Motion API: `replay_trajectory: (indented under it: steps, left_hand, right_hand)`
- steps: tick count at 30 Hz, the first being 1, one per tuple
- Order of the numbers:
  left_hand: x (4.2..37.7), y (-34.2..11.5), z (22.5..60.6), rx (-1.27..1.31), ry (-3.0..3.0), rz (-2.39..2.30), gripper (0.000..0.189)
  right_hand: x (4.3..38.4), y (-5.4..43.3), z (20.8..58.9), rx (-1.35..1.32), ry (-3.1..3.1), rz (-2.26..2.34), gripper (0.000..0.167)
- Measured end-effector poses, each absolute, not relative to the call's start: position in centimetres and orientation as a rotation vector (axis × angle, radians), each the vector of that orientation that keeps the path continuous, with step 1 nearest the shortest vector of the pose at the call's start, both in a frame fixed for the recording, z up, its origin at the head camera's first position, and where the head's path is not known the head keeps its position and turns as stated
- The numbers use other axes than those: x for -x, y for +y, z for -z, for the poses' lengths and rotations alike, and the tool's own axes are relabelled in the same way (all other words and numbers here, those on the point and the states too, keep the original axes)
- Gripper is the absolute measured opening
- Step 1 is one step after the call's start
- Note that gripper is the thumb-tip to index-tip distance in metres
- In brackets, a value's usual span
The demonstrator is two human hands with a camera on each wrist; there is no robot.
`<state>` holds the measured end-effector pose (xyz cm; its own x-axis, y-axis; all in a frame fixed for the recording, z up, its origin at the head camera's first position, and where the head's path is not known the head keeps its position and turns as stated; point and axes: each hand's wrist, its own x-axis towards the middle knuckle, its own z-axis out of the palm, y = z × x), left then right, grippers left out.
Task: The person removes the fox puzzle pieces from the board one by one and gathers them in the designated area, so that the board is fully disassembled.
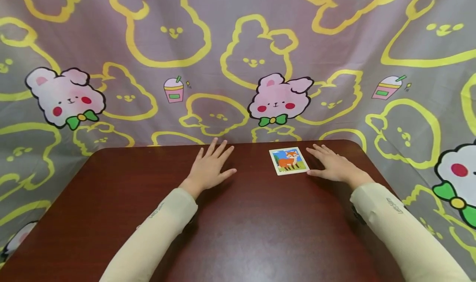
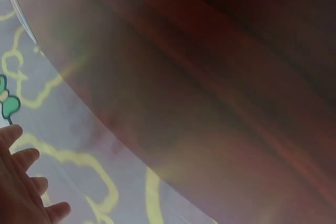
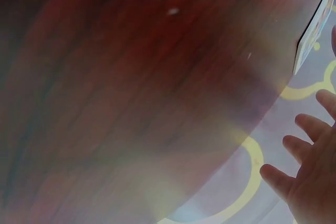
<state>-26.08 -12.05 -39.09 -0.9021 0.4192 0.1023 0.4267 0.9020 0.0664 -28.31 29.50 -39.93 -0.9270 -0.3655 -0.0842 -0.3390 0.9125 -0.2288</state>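
Observation:
A flat white-bordered picture board (image 1: 289, 161) with an orange fox on it lies at the far side of the table, right of the middle. In the head view my right hand (image 1: 332, 165) is just right of it, fingers spread; the thumb tip is at the board's lower right edge, and I cannot tell whether it touches. My left hand (image 1: 209, 168) is farther left of the board, fingers spread and holding nothing. Fingers of the left hand (image 2: 23, 182) and right hand (image 3: 310, 166) show in the wrist views. The board's edge (image 3: 314, 30) appears thin in the right wrist view.
The dark reddish-brown table (image 1: 245, 220) has a glossy top and rounded far corners. Directly behind it hangs a grey cloth (image 1: 219, 75) with yellow outlines and rabbit faces, which also runs along the right side.

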Motion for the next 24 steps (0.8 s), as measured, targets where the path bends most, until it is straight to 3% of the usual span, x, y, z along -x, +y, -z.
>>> replay_trajectory:
  steps: [24]
  left_hand:
    - [29.2, -1.9, 40.1, 0.797, -3.112, 0.221, 0.076]
  right_hand:
    - [31.1, 27.3, 40.7, 0.673, 2.847, 0.49, 0.091]
